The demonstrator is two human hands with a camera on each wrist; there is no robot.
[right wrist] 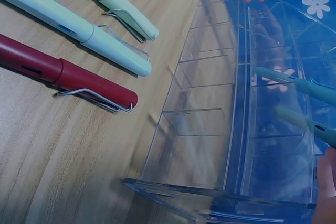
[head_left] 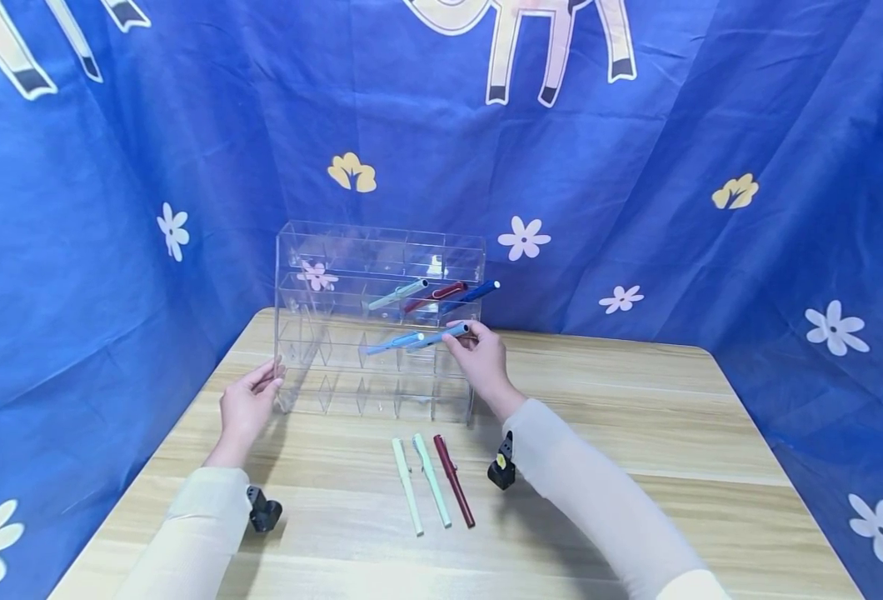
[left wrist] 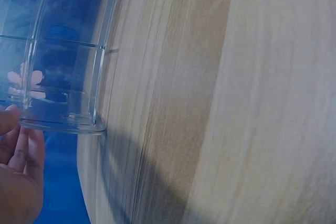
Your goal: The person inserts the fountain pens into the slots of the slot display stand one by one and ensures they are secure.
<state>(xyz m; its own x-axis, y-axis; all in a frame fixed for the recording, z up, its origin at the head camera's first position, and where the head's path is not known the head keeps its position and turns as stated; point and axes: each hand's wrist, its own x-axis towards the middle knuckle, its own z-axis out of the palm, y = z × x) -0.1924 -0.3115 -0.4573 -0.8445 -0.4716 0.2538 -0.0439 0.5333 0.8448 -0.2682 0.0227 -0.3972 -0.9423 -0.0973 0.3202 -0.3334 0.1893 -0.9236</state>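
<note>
So the clear rack (head_left: pixel 277 308) is standing on the table (head_left: pixel 606 400), and the right hand (head_left: pixel 482 358), over at its 3 o'clock, has its fingers pinched on the upper end of a blue pen (head_left: pixel 441 335). The pen's other end points to about 8 o'clock, into a lower row, but tbh I can't tell if it's seated. If it isn't, letting go could make it slide out. A light blue pen (head_left: pixel 395 343) sits right beside it at 9 o'clock, so a sideways nudge might knock that crooked, and a lifted knuckle could catch the dark blue pen (head_left: pixel 471 295) at 1 o'clock. Left hand (head_left: pixel 248 407) grips the rack's edge at 8 o'clock; loosen that mid-push and the whole thing could skid. Three loose pens (head_left: pixel 431 481) lie around 5 o'clock, near the right wrist camera (head_left: pixel 501 471), so a low forearm swing might scatter them.
</note>
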